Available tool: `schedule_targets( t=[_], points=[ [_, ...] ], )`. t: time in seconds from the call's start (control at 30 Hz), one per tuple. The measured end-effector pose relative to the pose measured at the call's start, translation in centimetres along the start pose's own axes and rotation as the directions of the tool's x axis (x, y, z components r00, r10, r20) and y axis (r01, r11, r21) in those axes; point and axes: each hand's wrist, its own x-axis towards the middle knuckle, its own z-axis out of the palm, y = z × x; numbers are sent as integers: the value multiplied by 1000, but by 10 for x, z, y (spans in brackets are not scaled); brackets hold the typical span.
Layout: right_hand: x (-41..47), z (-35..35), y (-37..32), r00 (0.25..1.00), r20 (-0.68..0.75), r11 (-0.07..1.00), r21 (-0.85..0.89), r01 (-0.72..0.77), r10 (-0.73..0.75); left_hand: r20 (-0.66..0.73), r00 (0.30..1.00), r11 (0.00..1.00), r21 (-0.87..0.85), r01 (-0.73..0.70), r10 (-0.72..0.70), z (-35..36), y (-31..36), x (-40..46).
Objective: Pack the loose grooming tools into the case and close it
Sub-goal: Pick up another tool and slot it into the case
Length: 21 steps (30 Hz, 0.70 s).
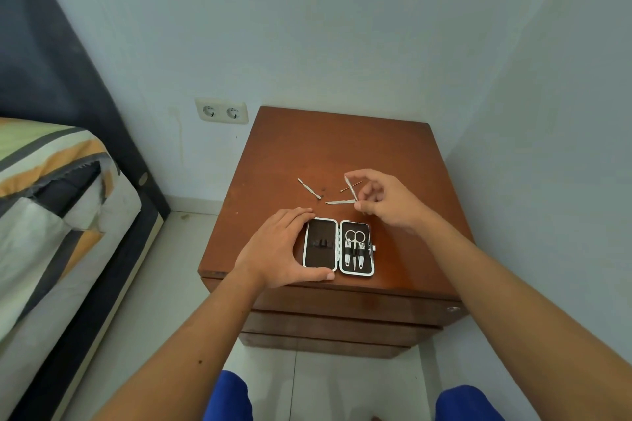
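An open grooming case lies flat near the front of the wooden nightstand. Its right half holds scissors and other small tools under straps; its left half holds only empty loops. My left hand cups the case's left edge, thumb at the front and fingers at the back. My right hand hovers behind the case and pinches a slim metal tool. Three loose tools lie on the wood behind the case: a cuticle pusher, a flat file and a thin pick.
The nightstand stands in a corner, with walls behind and to the right. A double wall socket is at its back left. A bed with striped bedding runs along the left. White floor tiles lie between bed and nightstand.
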Motion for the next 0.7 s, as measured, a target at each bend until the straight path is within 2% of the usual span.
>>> schedule_targets(
  t=[0.23, 0.4, 0.7],
  points=[
    [-4, 17, -13, 993, 108, 986, 164, 36, -54, 4, 1000, 1000, 2, 4, -4, 1, -1, 0],
    [-6, 29, -16, 996, 81, 965, 261, 20, -43, -4, 1000, 1000, 3, -5, 5, 2, -2, 1],
    [-12, 57, -6, 1000, 2, 975, 220, 17, -18, -14, 1000, 1000, -19, -3, 2, 3, -3, 1]
  ],
)
